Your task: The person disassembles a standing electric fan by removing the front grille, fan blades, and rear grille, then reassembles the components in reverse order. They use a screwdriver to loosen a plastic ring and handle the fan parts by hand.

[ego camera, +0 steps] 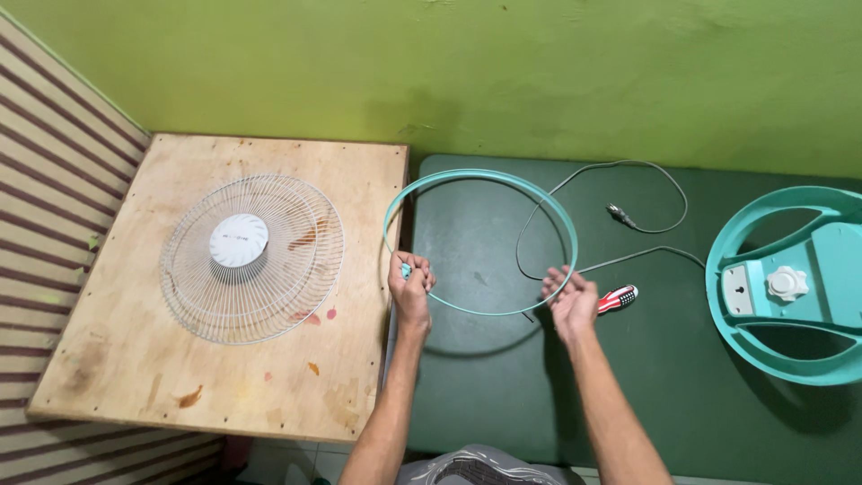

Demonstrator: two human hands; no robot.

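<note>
A thin teal plastic ring [503, 176] hangs above the dark green table [503, 377], held on both sides. My left hand [410, 286] grips its left lower rim at the clasp. My right hand [568, 301] holds the right lower rim with the palm turned up. Just right of that hand lies a red and black screwdriver [618, 298]. A white wire fan grille [252, 258] with a round white centre cap lies flat on the wooden board [135, 359] to the left.
A grey power cord with a plug [620, 214] loops across the green table behind the ring. A teal round fan base [790, 286] with a white knob sits at the right edge. A green wall runs along the back; striped fabric [45, 180] is at the left.
</note>
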